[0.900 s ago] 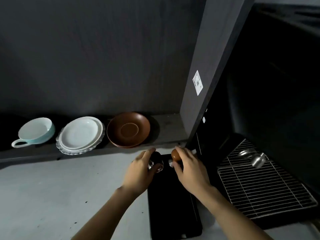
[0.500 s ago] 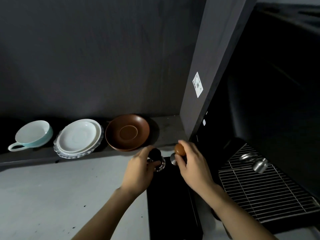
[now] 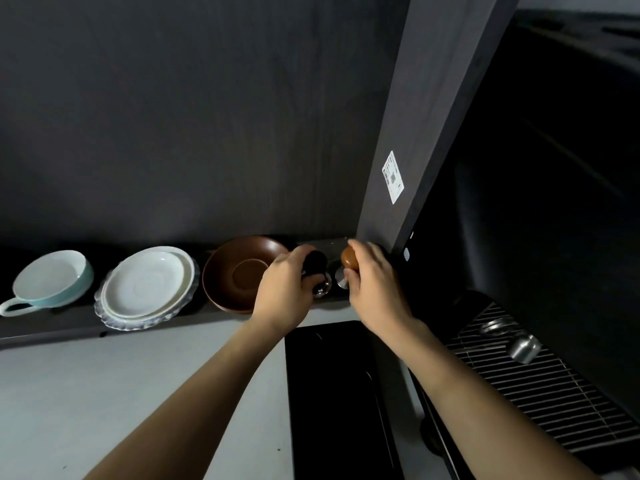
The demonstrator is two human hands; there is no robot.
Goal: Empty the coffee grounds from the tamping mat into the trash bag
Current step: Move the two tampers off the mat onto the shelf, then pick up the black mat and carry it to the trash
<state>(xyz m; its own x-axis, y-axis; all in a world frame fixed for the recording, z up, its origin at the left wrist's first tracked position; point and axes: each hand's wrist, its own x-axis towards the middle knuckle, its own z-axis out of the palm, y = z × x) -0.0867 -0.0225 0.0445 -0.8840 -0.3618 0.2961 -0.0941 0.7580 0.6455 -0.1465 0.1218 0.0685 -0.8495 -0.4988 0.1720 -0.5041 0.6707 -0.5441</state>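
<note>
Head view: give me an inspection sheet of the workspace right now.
Surface: pale grey counter, a few dark specks.
Job's things: black rectangular tamping mat lies flat on the counter; trash bag not in view.
Clutter: black-knobbed tamper, brown wooden-knobbed tamper, brown saucer, white stacked plates, pale blue cup on the dark ledge.
Grippers: left hand holds the black-knobbed tamper; right hand holds the brown one.
Cables: nothing seen.
Surroundings: dark wall, espresso machine drip grate.

Grey counter (image 3: 104, 403) left of tamping mat (image 3: 332, 393) open; shelf crockery behind, drip grate (image 3: 540, 382) right.
</note>
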